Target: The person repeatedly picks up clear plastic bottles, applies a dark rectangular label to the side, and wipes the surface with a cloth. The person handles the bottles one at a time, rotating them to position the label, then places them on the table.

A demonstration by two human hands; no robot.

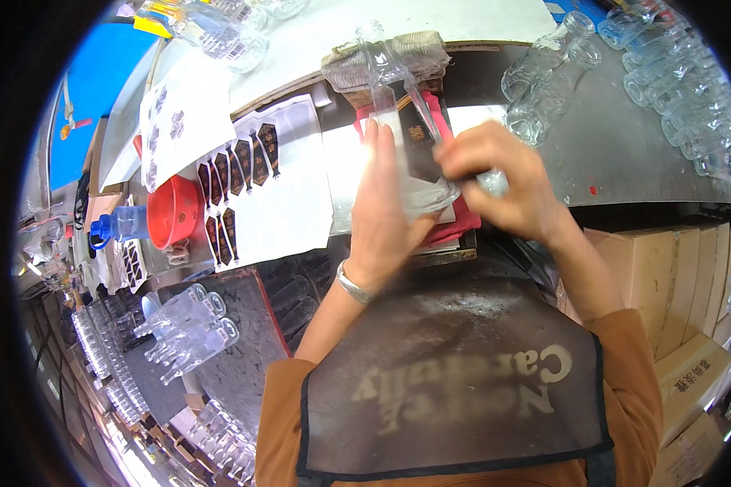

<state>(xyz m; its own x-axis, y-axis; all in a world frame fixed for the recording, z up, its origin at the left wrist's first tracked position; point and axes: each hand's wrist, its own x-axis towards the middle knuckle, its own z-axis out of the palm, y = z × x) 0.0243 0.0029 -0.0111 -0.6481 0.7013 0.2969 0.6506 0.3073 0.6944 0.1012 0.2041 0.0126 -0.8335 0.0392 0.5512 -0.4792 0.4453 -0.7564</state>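
Observation:
A clear glass bottle (379,69) lies neck away from me on a small padded stand, its neck across a rolled grey cloth (426,58). On its body shows a dark label (418,134) with gold marks. My left hand (382,195) holds the bottle's left side near the base, fingers stretched along the glass and thumb by the bottom. At the bottle's right side is my right hand (499,174), its fingers curled and smeared by motion; what they pinch is hidden. Pink cloth (463,215) lies under the bottle.
To the left, dark labels (237,166) lie on a white sheet (304,195), beside a red bowl (173,213) and a blue-capped bottle (128,225). Two clear bottles (544,81) lie right of the stand, with rows of bottles (674,89) beyond. Cardboard boxes (646,280) stand lower right.

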